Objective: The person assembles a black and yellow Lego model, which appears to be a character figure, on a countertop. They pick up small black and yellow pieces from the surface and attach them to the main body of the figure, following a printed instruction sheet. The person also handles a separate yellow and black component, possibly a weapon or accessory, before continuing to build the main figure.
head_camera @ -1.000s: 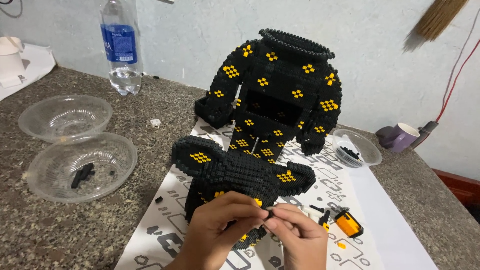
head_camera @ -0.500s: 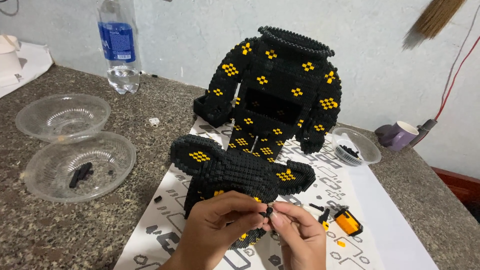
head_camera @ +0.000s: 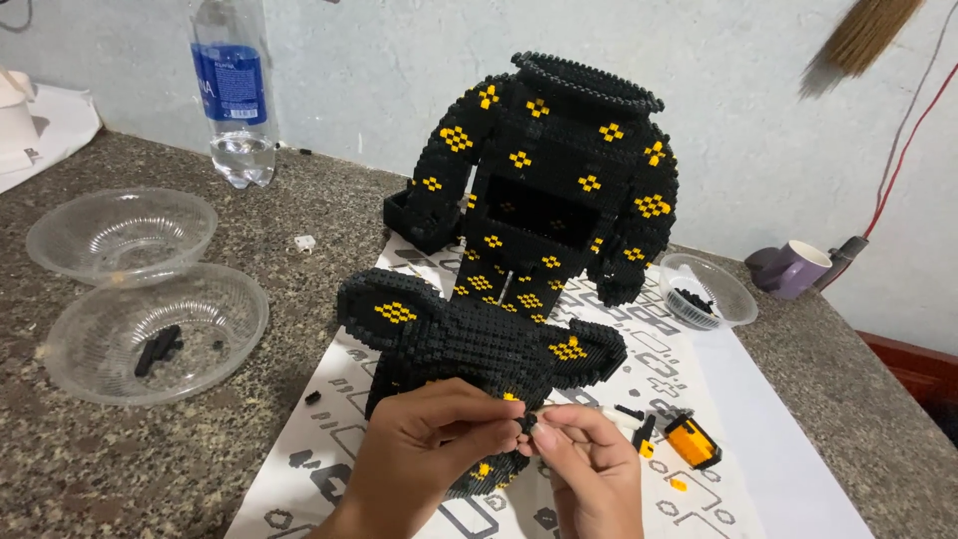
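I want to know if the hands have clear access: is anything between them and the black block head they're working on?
Nothing visible does. The left hand and right hand meet at a small black piece right against the front of the head. The loose orange tool lies off to the right on the instruction sheet.

A clear plastic bottle (head_camera: 232,95) stands upright at the far left of the stone tabletop (head_camera: 130,469), near the wall, wrapped in a blue label (head_camera: 229,84). A long white printed sheet (head_camera: 689,429) with grey block diagrams lies flat across the middle.
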